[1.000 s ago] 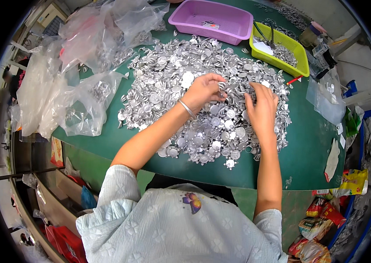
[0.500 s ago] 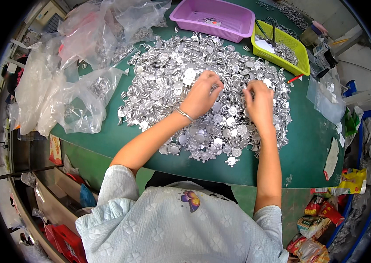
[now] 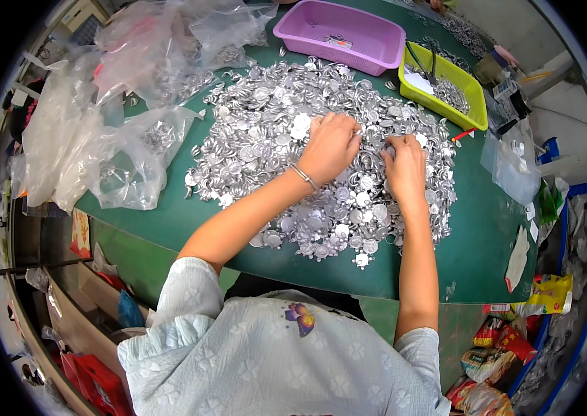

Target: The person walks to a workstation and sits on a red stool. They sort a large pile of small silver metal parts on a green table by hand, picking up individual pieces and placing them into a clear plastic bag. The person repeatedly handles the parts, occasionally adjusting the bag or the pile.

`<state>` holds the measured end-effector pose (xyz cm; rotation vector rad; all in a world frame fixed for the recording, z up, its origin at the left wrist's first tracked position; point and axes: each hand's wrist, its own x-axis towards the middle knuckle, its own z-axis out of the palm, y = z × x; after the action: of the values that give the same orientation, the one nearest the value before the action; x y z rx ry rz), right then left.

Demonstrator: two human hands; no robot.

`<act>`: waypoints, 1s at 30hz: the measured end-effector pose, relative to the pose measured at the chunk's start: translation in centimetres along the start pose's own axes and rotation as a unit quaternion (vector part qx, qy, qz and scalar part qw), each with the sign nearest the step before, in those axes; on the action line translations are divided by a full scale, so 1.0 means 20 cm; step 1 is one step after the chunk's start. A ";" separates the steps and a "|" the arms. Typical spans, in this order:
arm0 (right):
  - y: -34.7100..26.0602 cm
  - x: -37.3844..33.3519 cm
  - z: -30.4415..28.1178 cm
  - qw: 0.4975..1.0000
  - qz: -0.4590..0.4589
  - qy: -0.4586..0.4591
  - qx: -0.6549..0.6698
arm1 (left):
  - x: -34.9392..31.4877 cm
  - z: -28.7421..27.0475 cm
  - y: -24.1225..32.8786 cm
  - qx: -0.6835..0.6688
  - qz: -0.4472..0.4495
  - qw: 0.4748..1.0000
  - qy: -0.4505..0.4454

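Note:
A broad heap of small silver metal pieces (image 3: 259, 132), round discs and curved ribbed bits, lies on the green table (image 3: 480, 277). Over its middle is my left hand (image 3: 333, 147), a bangle round the wrist, its fingers bent in towards the thumb. My right hand (image 3: 406, 166) rests at the right part of the heap, fingers curled down among the pieces. Both hands look closed; whatever they pinch is too small or hidden to name. Brighter disc pieces with beaded rims (image 3: 321, 239) gather at the heap's near edge, between my forearms.
Behind the heap stand a purple plastic basket (image 3: 342, 52) and a yellow-green basket (image 3: 473, 104) holding pliers and metal pieces. Clear plastic bags (image 3: 134, 166) crowd the left side. A red pen-like stick (image 3: 464, 134) lies at right. Packets (image 3: 487, 364) fill the lower right.
My left hand has shifted slightly right, its thumb closer to its fingers. My right hand has lowered its fingers onto the pieces. The whole view has tilted a little.

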<state>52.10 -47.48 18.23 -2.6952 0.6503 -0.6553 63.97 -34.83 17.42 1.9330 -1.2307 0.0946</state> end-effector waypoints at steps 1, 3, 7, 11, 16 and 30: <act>-0.01 0.01 0.01 1.000 -0.006 -0.007 -0.021 | 0.00 -0.02 0.00 -0.054 -0.031 0.998 0.001; -0.03 0.04 0.02 0.998 -0.025 -0.017 -0.059 | -0.02 -0.06 -0.01 -0.401 -0.209 0.891 -0.036; -0.02 0.02 0.06 0.997 -0.017 -0.010 -0.076 | -0.05 -0.18 0.01 -0.723 -0.322 0.604 -0.095; -0.02 0.00 0.06 0.996 -0.033 0.014 -0.081 | -0.11 -0.15 0.05 -0.750 -0.397 0.521 -0.089; 0.03 -0.02 0.03 0.994 -0.048 0.055 -0.075 | -0.16 -0.14 0.10 -0.752 -0.408 0.499 -0.135; -0.03 -0.04 -0.10 0.996 0.011 0.065 0.067 | -0.17 -0.09 0.16 -0.742 -0.410 0.514 -0.128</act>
<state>50.72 -47.00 19.85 -2.5340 0.6421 -0.8433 60.33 -31.71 18.83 0.6479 -0.0386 -1.3432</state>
